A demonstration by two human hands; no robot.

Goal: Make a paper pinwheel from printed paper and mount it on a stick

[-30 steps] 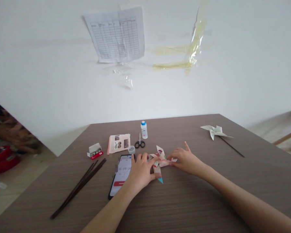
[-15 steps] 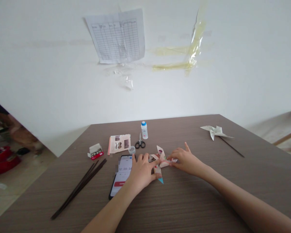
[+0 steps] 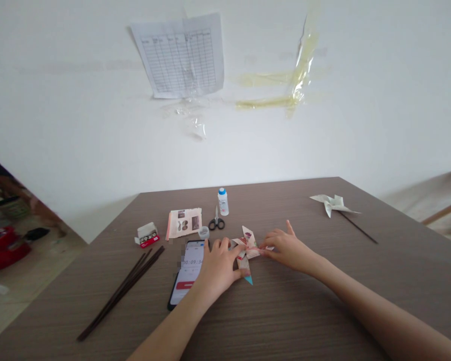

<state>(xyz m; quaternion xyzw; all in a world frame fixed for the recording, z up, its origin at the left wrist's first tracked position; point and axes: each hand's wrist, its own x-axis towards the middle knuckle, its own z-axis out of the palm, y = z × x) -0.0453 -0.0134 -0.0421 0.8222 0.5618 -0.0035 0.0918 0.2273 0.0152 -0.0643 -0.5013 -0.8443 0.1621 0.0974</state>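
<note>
A folded paper pinwheel (image 3: 248,245) of printed paper lies flat on the brown table (image 3: 285,311), a blue tip sticking out near me. My left hand (image 3: 220,268) rests on its left side, fingers pressed down on the paper. My right hand (image 3: 287,248) pinches the pinwheel's right edge with its fingertips. Both hands meet over the paper's centre.
A phone (image 3: 188,273) with a timer lies under my left wrist. Behind it stand a glue bottle (image 3: 223,201), scissors (image 3: 217,221), a small cap (image 3: 203,232), a printed sheet (image 3: 184,222) and a small box (image 3: 147,234). Dark sticks (image 3: 124,288) lie left. A finished white pinwheel (image 3: 332,204) on a stick lies right.
</note>
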